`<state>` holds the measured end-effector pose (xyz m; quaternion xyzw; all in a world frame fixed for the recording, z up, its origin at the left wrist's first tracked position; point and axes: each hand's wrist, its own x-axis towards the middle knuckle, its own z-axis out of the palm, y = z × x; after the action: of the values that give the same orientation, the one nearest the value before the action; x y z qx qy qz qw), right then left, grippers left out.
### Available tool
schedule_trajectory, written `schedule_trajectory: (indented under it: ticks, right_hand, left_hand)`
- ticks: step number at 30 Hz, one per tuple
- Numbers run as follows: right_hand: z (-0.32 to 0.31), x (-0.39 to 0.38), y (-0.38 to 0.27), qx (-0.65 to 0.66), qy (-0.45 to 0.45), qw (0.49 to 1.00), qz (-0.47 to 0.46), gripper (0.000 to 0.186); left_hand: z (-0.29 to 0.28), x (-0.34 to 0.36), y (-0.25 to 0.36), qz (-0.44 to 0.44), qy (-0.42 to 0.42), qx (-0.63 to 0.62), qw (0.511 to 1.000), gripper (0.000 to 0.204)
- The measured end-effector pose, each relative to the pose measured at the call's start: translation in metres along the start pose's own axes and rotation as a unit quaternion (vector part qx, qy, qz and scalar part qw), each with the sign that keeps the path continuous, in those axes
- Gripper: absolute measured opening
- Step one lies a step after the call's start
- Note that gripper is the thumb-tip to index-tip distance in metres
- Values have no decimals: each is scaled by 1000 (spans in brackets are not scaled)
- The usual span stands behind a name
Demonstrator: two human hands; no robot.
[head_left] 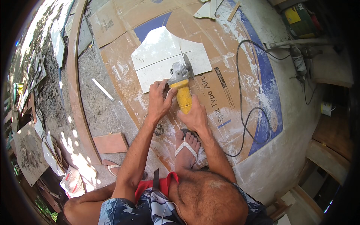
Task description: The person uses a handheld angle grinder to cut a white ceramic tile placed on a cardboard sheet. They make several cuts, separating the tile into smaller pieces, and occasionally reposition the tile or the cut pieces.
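A yellow and grey angle grinder (183,95) is in both my hands, its cutting disc (188,66) turned edge-down over the right part of a white tile (153,47). My right hand (194,115) wraps round the rear of the yellow body. Up by the grey head, my left hand (160,98) grips the grinder's left side, thumb against the yellow casing. The tile has a curved notch in its upper right edge, and a dark straight line crosses it. I cannot tell whether the disc touches the tile. Part of the tile's lower edge is hidden behind the grinder and left hand.
Dusty flattened cardboard (210,93) lies under the tile. A black cord (237,75) loops along its right side. To the left lie a long wooden plank (75,75), a white strip (102,89) and a reddish board (110,143). My sandalled foot (186,150) is close behind the grinder.
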<state>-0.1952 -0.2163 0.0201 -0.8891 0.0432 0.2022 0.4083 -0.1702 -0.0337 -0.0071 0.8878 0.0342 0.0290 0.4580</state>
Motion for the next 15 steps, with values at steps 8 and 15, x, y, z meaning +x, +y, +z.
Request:
schedule_trajectory:
  ticks: [8,15]
  right_hand:
    - [2,-1,6,2,-2,1000,-1,57]
    - [2,-5,8,4,-4,1000,-1,60]
  left_hand:
    - [-2,-1,2,-1,-8,-5,1000,48]
    - [-2,-4,-5,33,-4,-2,999,47]
